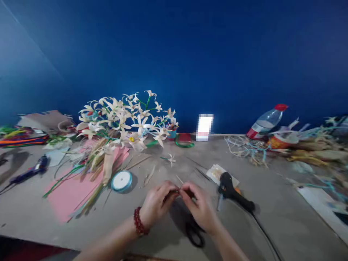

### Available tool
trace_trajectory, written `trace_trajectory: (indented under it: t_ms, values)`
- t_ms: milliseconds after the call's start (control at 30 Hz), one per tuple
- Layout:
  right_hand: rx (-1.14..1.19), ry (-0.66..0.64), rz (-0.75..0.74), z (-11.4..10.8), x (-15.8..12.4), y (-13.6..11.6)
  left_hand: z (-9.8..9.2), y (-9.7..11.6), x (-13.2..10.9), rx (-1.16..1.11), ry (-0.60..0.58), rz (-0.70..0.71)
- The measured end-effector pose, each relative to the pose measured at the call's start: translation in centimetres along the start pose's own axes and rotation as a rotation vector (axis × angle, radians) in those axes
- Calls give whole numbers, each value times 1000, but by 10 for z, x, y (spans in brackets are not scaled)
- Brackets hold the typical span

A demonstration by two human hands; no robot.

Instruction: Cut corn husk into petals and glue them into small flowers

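Note:
My left hand (160, 199), with a dark red bead bracelet (139, 222) at its wrist, is closed in a pinch. Against its fingertips, my right hand (199, 204) pinches too. What lies between the fingers is too small and blurred to name; a thin pale sliver (179, 179) shows just beyond them. Under my right hand, partly covered, are black-handled scissors (195, 235). A small white flower on a green stem (171, 159) lies farther back. To the left of my hands is a spool of light blue ribbon (121, 181), and to the right a black glue gun (235, 194).
White craft flowers (127, 119) stand in a cluster at the back left. Dried strips lie over pink paper (76, 195). A second, blue glue gun (32, 170) is far left. A tilted plastic bottle (266, 121) and tangled fibres are at the right, before the blue wall (174, 54).

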State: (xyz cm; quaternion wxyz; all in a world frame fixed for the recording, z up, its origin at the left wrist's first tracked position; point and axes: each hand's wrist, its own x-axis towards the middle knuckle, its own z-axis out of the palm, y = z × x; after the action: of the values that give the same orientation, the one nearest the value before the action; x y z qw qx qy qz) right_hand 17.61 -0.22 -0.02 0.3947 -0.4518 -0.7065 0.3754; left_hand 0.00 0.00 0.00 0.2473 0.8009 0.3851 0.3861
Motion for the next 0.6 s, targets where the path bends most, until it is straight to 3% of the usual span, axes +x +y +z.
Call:
trace_trajectory:
  t_ms: [600]
  values:
    - [-66,32,-2,-5,-1,-1,-5,1,3,109,51,-48]
